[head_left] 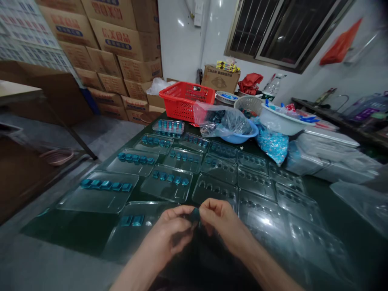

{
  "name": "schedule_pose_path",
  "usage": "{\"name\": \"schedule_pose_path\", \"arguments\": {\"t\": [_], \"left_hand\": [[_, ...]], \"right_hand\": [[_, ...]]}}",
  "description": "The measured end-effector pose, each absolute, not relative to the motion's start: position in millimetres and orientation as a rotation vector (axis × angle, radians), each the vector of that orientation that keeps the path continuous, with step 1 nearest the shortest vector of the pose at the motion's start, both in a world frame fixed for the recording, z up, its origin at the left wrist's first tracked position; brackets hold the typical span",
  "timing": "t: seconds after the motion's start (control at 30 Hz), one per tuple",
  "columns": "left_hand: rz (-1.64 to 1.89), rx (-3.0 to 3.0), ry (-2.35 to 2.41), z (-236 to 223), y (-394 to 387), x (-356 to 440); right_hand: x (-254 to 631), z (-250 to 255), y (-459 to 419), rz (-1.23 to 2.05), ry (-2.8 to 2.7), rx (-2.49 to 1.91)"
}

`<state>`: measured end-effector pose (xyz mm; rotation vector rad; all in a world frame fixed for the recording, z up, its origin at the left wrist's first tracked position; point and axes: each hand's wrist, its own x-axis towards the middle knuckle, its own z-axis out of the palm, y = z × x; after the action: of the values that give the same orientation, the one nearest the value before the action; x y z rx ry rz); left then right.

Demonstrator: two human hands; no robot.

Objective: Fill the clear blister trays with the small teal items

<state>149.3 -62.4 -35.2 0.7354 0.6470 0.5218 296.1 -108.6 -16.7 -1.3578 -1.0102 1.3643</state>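
Observation:
Both hands meet over the near edge of the dark green table [72,230]. Between the fingertips of my left hand [172,230] and my right hand [221,218] is a small dark teal piece [195,214], partly hidden by the fingers. Both hands are closed in a pinch on it. Just left of them, a clear plastic tray [121,242] holds two teal square pieces [132,220] in its upper slots. Farther left, another clear tray [91,200] carries a full row of teal pieces [106,184]. Right of my hands lie clear trays with vacant slots [257,218].
At the back stand a red basket [188,99], a blue basin [238,137] under a plastic bag [224,119], and a white basin [281,119]. A bag of blue-white bits [273,141] sits beside stacked clear containers [330,153]. Cardboard boxes [121,40] line the wall.

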Motion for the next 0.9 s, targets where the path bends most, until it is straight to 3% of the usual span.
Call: {"name": "schedule_pose_path", "arguments": {"t": [0.5, 0.73, 0.9], "left_hand": [[0.579, 0.819, 0.748, -32.0, -65.4, 155.8], [0.641, 0.926, 0.943, -35.1, -61.7, 140.3], [0.543, 0.723, 0.890, -17.9, -68.3, 144.3]], "right_hand": [[284.5, -16.8, -117.1, 1.079, -1.102, -1.426], [310.7, 13.9, -127.9, 1.093, -0.737, -1.154], [308.2, 7.0, -125.0, 1.344, -0.716, -1.069]]}}
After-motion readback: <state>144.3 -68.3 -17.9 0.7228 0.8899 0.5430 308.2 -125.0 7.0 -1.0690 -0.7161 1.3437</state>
